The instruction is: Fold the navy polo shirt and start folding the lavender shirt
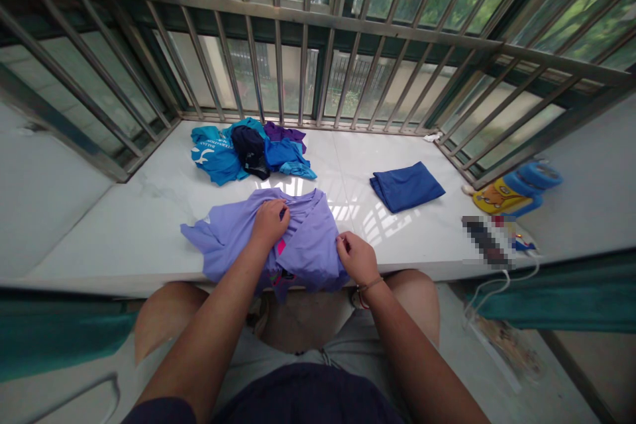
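A lavender shirt [311,238] is spread on the white ledge in front of me, partly folded over on its right side. Its lower edge hangs over the front of the ledge, with a pink and dark print partly showing. My left hand [271,220] rests on the shirt near the collar, its fingers curled and pinching the cloth. At the shirt's right edge, my right hand [358,257] is closed with thumb and fingers together on the fabric. A folded dark blue cloth [407,187] lies apart to the right.
Crumpled blue, navy and purple clothes [248,149] are heaped at the back left of the ledge [139,212]. A yellow and blue bottle [517,187] and a blurred-out item with a white cable [489,285] are at the right. Metal window bars [318,20] line the back.
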{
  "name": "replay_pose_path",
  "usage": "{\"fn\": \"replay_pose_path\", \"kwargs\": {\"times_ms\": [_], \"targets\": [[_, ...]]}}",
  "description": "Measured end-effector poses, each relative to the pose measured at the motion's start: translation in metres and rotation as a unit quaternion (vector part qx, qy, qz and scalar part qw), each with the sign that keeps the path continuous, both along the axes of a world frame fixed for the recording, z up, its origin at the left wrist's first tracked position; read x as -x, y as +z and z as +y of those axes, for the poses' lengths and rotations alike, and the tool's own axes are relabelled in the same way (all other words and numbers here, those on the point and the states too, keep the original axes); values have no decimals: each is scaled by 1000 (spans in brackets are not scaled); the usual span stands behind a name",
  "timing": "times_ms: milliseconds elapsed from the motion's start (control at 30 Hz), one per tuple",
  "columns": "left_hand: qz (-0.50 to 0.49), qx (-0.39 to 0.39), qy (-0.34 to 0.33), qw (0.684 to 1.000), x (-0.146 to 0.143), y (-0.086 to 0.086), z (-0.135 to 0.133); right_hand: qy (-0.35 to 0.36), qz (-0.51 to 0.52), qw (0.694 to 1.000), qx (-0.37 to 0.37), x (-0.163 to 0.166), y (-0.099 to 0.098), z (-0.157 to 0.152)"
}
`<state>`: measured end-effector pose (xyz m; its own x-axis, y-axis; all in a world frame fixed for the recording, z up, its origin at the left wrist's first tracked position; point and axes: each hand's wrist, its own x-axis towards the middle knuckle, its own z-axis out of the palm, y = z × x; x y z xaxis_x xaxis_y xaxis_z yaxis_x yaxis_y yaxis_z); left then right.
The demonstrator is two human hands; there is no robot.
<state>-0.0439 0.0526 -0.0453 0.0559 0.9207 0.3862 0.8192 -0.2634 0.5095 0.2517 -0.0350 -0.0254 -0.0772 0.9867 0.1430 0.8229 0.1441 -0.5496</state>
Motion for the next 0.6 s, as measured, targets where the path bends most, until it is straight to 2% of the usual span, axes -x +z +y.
{"fn": "replay_pose_path", "kwargs": {"times_ms": [600], "targets": [[5,3,-1,1000,-1,0,0,2,1,1000,5,0,0,0]]}}
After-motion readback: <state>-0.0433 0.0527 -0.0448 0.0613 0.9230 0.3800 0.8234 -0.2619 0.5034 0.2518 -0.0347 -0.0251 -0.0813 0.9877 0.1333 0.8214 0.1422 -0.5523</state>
